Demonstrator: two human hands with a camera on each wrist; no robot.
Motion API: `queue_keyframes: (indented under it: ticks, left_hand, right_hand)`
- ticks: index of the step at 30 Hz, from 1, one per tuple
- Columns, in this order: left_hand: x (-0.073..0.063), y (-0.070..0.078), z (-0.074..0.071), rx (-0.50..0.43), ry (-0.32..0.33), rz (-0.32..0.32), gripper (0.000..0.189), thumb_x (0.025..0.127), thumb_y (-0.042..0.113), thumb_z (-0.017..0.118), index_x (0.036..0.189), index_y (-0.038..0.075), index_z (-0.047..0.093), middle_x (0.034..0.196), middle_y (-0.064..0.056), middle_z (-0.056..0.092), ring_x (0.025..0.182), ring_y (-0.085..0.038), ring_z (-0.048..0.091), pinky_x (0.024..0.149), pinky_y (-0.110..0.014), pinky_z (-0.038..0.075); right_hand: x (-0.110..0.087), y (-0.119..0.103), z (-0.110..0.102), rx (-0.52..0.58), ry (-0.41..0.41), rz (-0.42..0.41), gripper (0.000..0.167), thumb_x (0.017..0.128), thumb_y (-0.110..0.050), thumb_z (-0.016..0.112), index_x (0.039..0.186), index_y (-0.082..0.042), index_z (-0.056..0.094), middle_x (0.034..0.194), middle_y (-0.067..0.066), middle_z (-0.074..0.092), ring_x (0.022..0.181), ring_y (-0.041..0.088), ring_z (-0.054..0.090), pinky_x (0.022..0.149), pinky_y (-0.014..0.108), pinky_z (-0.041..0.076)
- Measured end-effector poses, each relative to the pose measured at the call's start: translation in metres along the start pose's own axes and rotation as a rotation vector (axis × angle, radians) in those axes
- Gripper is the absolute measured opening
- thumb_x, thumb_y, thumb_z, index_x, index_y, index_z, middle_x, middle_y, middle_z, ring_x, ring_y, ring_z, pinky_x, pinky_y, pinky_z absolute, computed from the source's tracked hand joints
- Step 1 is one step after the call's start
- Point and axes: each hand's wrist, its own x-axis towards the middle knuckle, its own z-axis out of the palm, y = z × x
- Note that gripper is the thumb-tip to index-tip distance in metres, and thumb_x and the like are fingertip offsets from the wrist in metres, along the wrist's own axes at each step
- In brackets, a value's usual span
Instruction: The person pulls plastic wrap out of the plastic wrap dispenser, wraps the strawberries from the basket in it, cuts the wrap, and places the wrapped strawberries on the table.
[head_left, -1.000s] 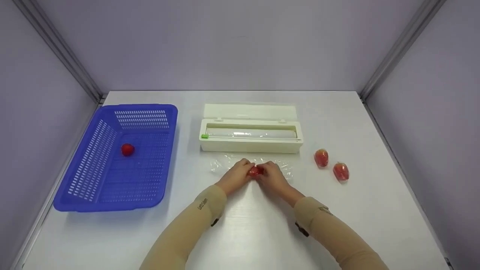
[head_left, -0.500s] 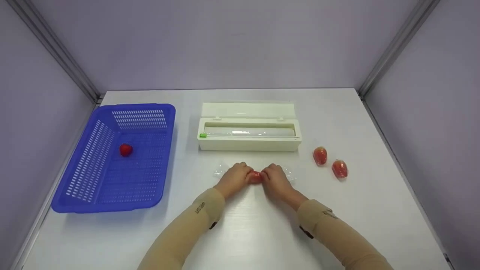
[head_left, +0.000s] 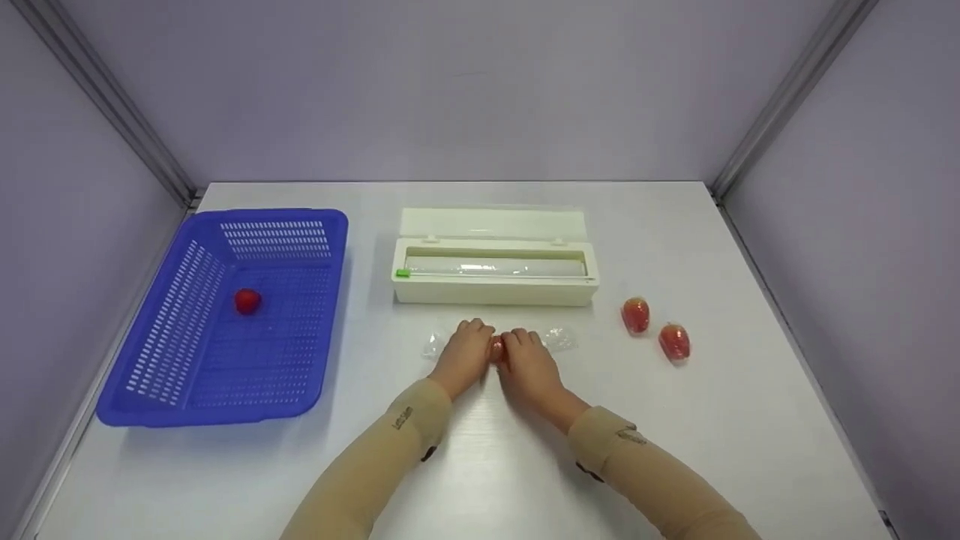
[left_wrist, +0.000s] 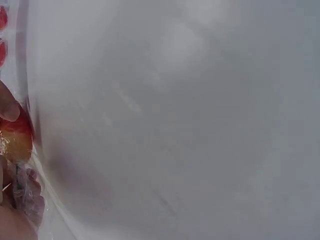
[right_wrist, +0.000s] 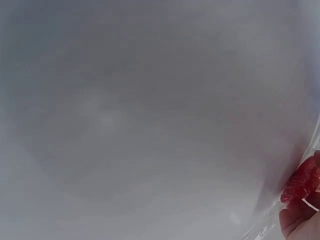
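Right hand (head_left: 534,373) shifted closer to left hand (head_left: 463,358), both pinching film-wrapped red fruit (head_left: 496,350) between them

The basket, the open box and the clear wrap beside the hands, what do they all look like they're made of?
Basket: likely molded plastic, smooth with a soft sheen, given its even blue color and neat rows of openings.
Box: probably rigid plastic, pale and smooth, judging by its crisp edges.
Wrap: apparently thin plastic film, glossy; it's see-through, with crinkles catching the light.
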Motion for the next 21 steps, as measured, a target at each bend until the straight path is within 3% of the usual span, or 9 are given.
queue_keyframes:
  ticks: [4,9,12,16,21]
  left_hand:
    - [-0.009,-0.004,0.0,-0.013,-0.036,-0.012,0.046,0.097,0.035,0.04,0.125,0.0,0.053,0.114,-0.014,0.06,0.106,-0.028,0.054,0.094,-0.038,0.045]
    - [-0.017,-0.008,-0.002,-0.005,-0.027,-0.028,0.04,0.099,0.018,0.04,0.134,0.0,0.043,0.116,-0.015,0.059,0.108,-0.029,0.054,0.096,-0.038,0.045]
    - [-0.021,-0.007,-0.007,-0.046,0.027,-0.056,0.042,0.096,0.008,0.042,0.137,0.0,0.039,0.113,-0.012,0.061,0.105,-0.027,0.056,0.095,-0.036,0.046]
    - [-0.028,-0.002,-0.015,-0.19,0.135,-0.111,0.041,0.095,0.005,0.045,0.135,0.001,0.042,0.105,-0.009,0.064,0.102,-0.023,0.058,0.093,-0.034,0.048]
    - [-0.039,0.006,-0.018,-0.455,0.305,-0.216,0.018,0.095,0.01,0.047,0.112,0.005,0.051,0.101,-0.007,0.059,0.093,-0.019,0.059,0.08,-0.031,0.052]
  right_hand:
    - [0.007,0.005,0.001,0.006,-0.038,0.03,0.027,0.087,-0.015,0.061,0.111,-0.006,0.055,0.104,0.01,0.06,0.097,0.027,0.053,0.083,0.039,0.05]
    - [0.012,0.006,-0.002,0.156,-0.056,0.122,0.03,0.087,-0.015,0.062,0.115,-0.004,0.055,0.107,0.011,0.062,0.1,0.027,0.054,0.088,0.04,0.048]
    - [0.01,0.002,-0.005,0.279,-0.018,0.173,0.036,0.086,-0.015,0.063,0.118,-0.001,0.054,0.11,0.013,0.062,0.102,0.028,0.055,0.091,0.041,0.046]
    - [0.002,-0.009,-0.013,0.464,0.046,0.216,0.039,0.087,-0.012,0.062,0.121,0.001,0.052,0.111,0.015,0.06,0.102,0.027,0.056,0.091,0.039,0.048]
    - [-0.006,-0.029,-0.023,0.667,0.124,0.249,0.036,0.087,-0.015,0.062,0.12,-0.002,0.053,0.111,0.013,0.06,0.099,0.023,0.057,0.084,0.034,0.05]
